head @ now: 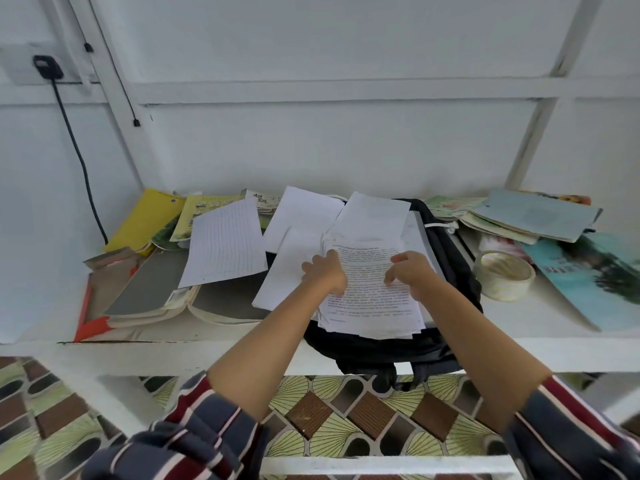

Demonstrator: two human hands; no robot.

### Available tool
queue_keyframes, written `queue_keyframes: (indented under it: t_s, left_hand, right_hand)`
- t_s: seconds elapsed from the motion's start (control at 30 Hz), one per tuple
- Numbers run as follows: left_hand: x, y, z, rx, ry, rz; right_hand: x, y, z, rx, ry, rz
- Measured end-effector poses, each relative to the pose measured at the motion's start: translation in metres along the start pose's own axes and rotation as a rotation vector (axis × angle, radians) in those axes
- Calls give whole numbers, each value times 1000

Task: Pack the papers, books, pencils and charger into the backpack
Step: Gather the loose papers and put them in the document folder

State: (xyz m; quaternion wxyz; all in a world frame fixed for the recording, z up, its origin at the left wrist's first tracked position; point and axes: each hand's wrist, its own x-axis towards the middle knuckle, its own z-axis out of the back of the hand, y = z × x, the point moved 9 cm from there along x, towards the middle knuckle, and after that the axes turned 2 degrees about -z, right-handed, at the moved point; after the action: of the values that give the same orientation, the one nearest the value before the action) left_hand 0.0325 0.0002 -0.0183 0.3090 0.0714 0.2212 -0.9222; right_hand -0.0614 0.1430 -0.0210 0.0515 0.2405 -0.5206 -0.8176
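Far left, the charger [48,66] sits plugged into the wall, with books [149,220] and a lined sheet [225,240] below on the surface [519,317]. Centre: the left hand [323,271] grips the printed papers [370,306] by their left edge while the right hand [410,271] pinches the top sheets, the stack lying on the black backpack [381,351]. A tape roll [504,275] lies just right.

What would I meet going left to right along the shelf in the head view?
Yellow folder → lined sheet → left hand, gripping the printed papers → right hand → tape roll → teal book.
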Motion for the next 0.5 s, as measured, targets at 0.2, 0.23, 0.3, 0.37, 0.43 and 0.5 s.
queue_keyframes:
  t_s: [0.2,0.23,0.3,0.37,0.43,0.5]
  left_hand:
    - [-5,2,2,-70,1,0]
    - [-5,2,3,-86,0,-8]
    - [-8,-1,7,-115,3,-41]
    - [-9,-3,10,-169,9,-50]
    - [-9,-1,11,-237,27,-36]
    - [-6,1,12,-313,34,-18]
  right_hand:
    - [-1,-2,-1,159,88,-33]
    - [-1,0,0,177,100,-22]
    - [0,5,2,179,111,18]
    - [0,13,7,155,84,74]
    - [2,19,15,162,62,111]
    - [5,24,24,195,60,126]
